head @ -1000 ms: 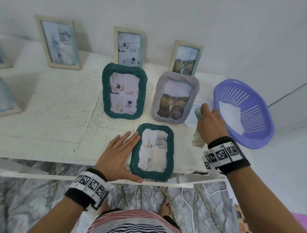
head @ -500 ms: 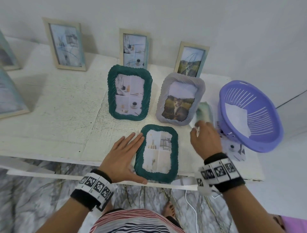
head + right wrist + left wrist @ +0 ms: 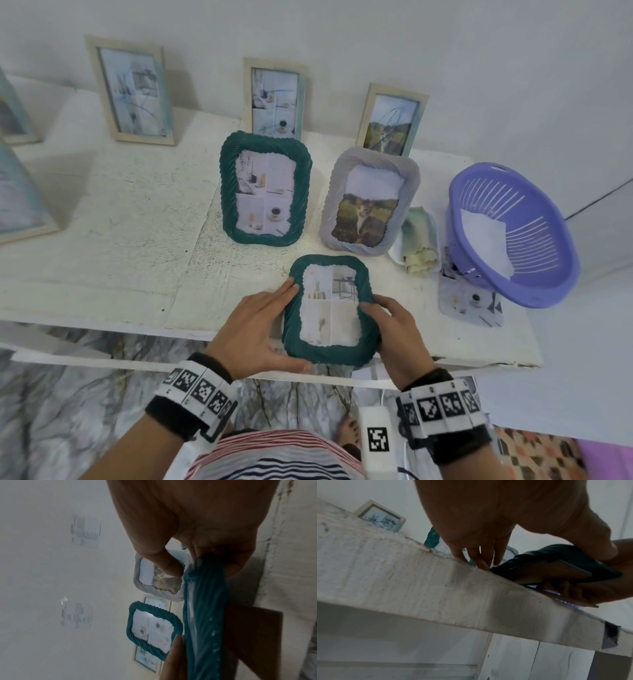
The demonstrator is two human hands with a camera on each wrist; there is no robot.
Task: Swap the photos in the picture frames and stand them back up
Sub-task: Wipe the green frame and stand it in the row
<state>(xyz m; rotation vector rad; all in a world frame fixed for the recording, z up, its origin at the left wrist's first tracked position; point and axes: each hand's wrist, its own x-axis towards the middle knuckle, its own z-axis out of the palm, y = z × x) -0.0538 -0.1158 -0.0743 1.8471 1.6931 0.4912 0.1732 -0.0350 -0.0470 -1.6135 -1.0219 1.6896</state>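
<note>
- The small green frame (image 3: 329, 310) lies face up at the near edge of the white table (image 3: 137, 240), its near end jutting past the edge; the left-wrist view shows that end lifted off the surface, with the brown backing board (image 3: 556, 572) underneath.
- The left hand (image 3: 255, 334) lies along the frame's left side, fingers nearly straight and together against the rim, thumb pressed on the near left corner. The forearm comes in from the near left, wrist low.
- The right hand (image 3: 394, 337) grips the frame's right side: fingers curled onto the front rim, and in the left-wrist view other fingers sit under the backing. The wrist is bent, forearm coming in from the near right.
- In the right-wrist view the frame appears edge-on, with the brown stand flap (image 3: 254, 635) sticking out behind it.
- Just beyond it two frames stand upright, tilted back: a larger green frame (image 3: 265, 188) on the left and a grey frame (image 3: 371, 202) on the right, the latter holding a picture of an animal in a field.
- Right of the grey frame lies a folded greenish cloth (image 3: 419, 245), then a purple basket (image 3: 513, 233) tilted toward the viewer with a white sheet inside. A loose photo (image 3: 471, 301) lies flat, partly under the basket's near rim.
- Along the far wall stand three pale wooden frames (image 3: 132, 90); two more show at the left edge.
</note>
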